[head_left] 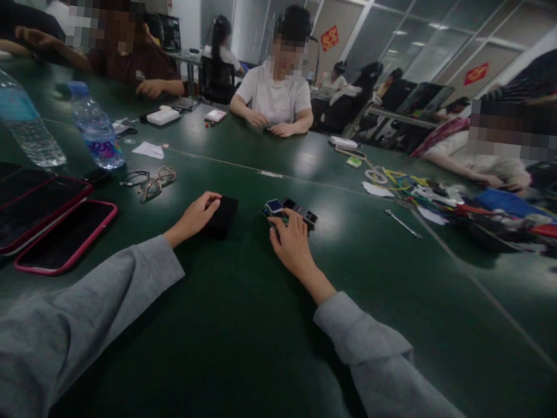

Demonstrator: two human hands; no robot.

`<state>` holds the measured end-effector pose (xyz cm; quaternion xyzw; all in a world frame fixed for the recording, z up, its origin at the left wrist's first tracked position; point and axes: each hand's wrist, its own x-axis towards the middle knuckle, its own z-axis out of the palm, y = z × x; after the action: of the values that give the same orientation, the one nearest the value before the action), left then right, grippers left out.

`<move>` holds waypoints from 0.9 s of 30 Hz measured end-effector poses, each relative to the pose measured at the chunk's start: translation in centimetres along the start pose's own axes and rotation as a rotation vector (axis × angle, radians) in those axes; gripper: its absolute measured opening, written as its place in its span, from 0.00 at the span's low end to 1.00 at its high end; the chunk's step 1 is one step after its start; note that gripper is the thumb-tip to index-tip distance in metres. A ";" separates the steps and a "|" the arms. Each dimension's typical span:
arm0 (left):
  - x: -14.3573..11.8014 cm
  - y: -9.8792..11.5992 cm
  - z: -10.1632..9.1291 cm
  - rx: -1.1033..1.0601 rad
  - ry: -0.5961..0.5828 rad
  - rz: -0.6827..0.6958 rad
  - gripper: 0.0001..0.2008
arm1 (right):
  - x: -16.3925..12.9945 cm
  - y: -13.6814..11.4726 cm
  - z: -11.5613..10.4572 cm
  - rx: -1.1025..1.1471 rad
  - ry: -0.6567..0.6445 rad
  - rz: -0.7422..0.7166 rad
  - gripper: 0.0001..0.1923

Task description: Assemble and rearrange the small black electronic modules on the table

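Observation:
My left hand (196, 216) rests on a small black box (222, 215) on the dark green table (243, 339), with its fingers curled over the box's near left edge. My right hand (292, 241) lies just to the right, fingers on a small cluster of electronic modules (291, 212), one with a blue-white square face. Both arms wear grey sleeves. How firmly each hand grips cannot be made out.
At the left lie three phones in red cases (30, 221), two water bottles (97, 129) and a pair of glasses (153, 183). Coloured cables and parts (460, 203) pile at the right, beside a metal tool (402, 224). Other people sit around the far side.

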<state>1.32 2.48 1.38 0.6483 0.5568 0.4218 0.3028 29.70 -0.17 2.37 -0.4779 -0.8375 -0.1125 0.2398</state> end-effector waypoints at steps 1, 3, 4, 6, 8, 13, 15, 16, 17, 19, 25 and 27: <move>0.0 0.0 0.0 0.001 -0.002 -0.002 0.18 | 0.0 0.0 0.0 -0.003 -0.002 0.000 0.16; 0.0 0.0 0.0 0.006 -0.003 0.001 0.18 | 0.0 0.0 0.0 -0.005 -0.004 0.001 0.16; 0.0 -0.1 0.0 0.009 -0.005 0.007 0.18 | 0.0 0.0 0.0 -0.005 -0.006 0.000 0.16; 0.1 -0.2 -0.1 0.013 -0.006 0.018 0.18 | -0.1 0.0 0.0 -0.008 -0.006 -0.003 0.16; 0.1 -0.3 -0.1 0.017 -0.006 0.024 0.18 | -0.1 0.0 0.0 -0.013 -0.005 -0.006 0.16; 0.0 -0.2 -0.1 0.025 -0.005 0.025 0.18 | -0.1 0.0 -0.1 -0.011 -0.019 -0.010 0.16; 0.0 -0.2 0.0 0.024 -0.003 0.020 0.18 | 0.0 0.0 -0.1 -0.008 -0.024 -0.008 0.17; 0.0 -0.2 0.0 0.022 -0.004 0.017 0.18 | 0.0 0.0 -0.1 -0.007 -0.027 -0.007 0.17; 0.0 -0.2 0.0 0.019 -0.005 0.014 0.18 | 0.0 0.0 -0.1 -0.007 -0.027 -0.005 0.17; 0.0 -0.2 -0.1 0.020 -0.007 0.013 0.18 | 0.0 0.0 -0.1 -0.008 -0.028 -0.003 0.17; 0.0 0.0 -0.1 0.033 -0.002 0.019 0.18 | 0.0 0.0 -0.1 0.001 -0.034 -0.004 0.16; 0.0 -0.1 -0.1 0.027 -0.003 0.024 0.18 | -0.1 0.0 0.0 0.002 -0.031 -0.006 0.17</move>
<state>1.21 2.50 1.37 0.6596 0.5540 0.4172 0.2898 29.76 -0.22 2.38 -0.4769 -0.8426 -0.1049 0.2271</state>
